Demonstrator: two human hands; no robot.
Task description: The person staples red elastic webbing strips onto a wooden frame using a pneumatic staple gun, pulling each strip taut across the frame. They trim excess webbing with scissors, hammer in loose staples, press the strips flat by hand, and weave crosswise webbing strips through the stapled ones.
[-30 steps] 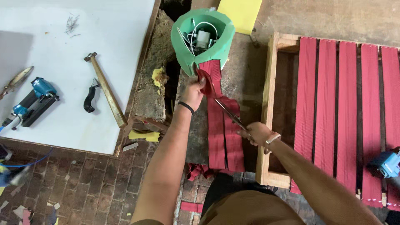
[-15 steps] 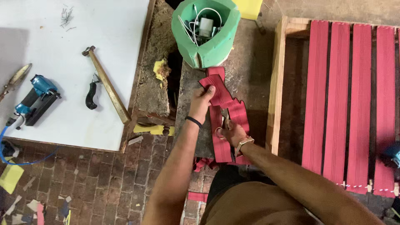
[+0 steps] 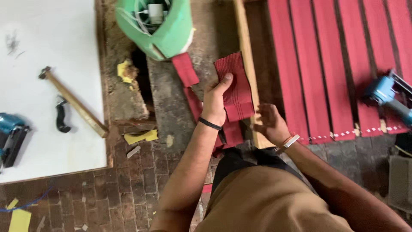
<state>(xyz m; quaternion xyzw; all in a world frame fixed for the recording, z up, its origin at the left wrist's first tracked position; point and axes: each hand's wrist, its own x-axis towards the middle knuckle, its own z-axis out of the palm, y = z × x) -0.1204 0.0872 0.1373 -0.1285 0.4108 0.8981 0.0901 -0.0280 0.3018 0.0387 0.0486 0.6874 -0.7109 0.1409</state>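
Left hand grips red webbing piece, thumb pressed on its face, fingers behind, holding it up just beside the wooden frame rail. Right hand loose, fingers half curled, nothing in it, touching the rail's near end below the webbing. Green foam bundle sits left of the rail; red slats right of it.

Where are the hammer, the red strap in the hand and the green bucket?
hammer (image 3: 73, 102), head view, middle of its wooden handle.
red strap (image 3: 235, 83), head view, flat part above the left thumb.
green bucket (image 3: 171, 36), head view, its outer side wall.
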